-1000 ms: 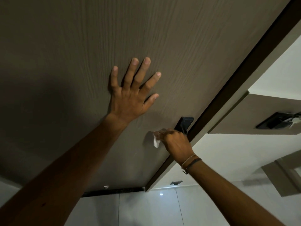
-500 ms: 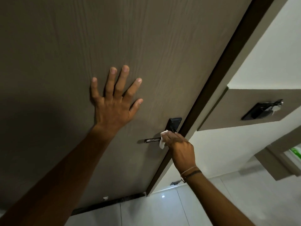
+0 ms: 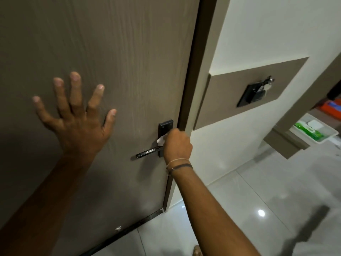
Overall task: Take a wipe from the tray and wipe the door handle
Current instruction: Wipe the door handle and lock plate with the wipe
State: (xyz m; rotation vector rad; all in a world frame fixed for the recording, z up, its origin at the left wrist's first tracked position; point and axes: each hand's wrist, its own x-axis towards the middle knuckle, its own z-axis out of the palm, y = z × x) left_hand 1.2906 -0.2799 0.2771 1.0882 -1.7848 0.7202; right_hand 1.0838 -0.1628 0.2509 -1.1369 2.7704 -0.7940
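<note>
A dark metal lever handle on a black backplate sits near the right edge of a brown wood-grain door. My right hand is shut on a small white wipe and presses it against the backplate just above the lever's root. My left hand lies flat on the door with its fingers spread, left of the handle. A white tray holding a green wipe pack stands on a ledge at the far right.
A dark door frame runs beside the handle. On the wall to the right, a brown panel carries a black card holder with a key. Glossy pale floor tiles spread below. Orange and blue items lie behind the tray.
My right hand has moved with the wipe from the lever up onto the backplate. The view has swung down and right, bringing the tray into sight. My left hand stays on the door.
</note>
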